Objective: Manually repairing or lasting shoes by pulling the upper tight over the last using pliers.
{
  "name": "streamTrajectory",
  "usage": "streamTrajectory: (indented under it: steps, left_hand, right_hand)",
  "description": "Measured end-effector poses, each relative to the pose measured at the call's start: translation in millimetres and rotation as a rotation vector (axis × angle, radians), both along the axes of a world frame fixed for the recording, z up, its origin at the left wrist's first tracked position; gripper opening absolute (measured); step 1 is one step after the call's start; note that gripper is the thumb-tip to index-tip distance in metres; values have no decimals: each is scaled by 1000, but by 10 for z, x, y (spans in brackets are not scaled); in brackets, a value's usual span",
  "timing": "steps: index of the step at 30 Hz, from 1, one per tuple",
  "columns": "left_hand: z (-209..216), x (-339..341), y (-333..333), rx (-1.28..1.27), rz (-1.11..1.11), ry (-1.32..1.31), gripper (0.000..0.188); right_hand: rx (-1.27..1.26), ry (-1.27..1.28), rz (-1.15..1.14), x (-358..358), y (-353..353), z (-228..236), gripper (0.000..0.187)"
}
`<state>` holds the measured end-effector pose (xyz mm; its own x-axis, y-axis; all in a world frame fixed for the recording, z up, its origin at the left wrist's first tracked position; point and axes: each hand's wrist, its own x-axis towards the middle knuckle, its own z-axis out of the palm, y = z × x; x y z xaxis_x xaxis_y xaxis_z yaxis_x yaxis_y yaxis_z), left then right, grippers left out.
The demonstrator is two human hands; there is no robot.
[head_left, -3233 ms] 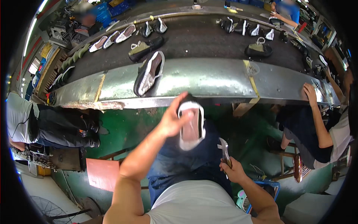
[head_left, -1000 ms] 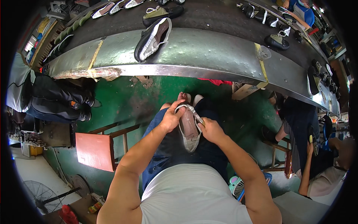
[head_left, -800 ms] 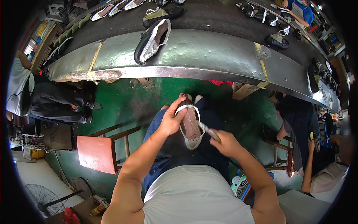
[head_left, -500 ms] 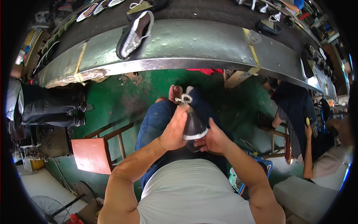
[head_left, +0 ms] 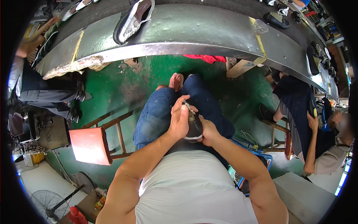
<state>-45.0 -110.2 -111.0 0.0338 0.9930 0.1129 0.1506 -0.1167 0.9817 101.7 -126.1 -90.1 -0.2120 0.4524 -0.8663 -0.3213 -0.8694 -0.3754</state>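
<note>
Over my lap I hold a dark shoe [head_left: 194,127] with a pale edge along its toe and a light lace at its top. My left hand [head_left: 181,121] is closed around its left side, the thumb lying near the lace. Along the other side my right hand [head_left: 209,131] grips it close to the toe. The underside of the shoe is hidden from me. Ahead, on the metal ledge of the workbench [head_left: 194,26], lies another shoe [head_left: 133,21], dark with a white inner side and sole edge.
A stool with a reddish seat [head_left: 90,145] stands at my left. Beyond it a person [head_left: 44,89] stands by the bench. At my right another person [head_left: 298,112] sits holding a shoe. A clear cup [head_left: 260,27] and several shoes are on the bench. A fan [head_left: 50,205] is at lower left.
My right hand has closed onto the shoe, and the shoe has come slightly nearer to me. My view has shifted so the bench appears higher. The person at left now reaches over the bench.
</note>
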Motion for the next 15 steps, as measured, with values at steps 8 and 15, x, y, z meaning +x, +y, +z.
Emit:
streamTrajectory:
  steps: [8,15]
  left_hand:
    - [-91,-11,74,-200,-85,-310,52]
    - [-232,-132,262,-456,-212,-452,49]
  right_hand:
    - [-157,34,-134,-112,-182,257,31]
    - [305,-412,875,296,127,316,35]
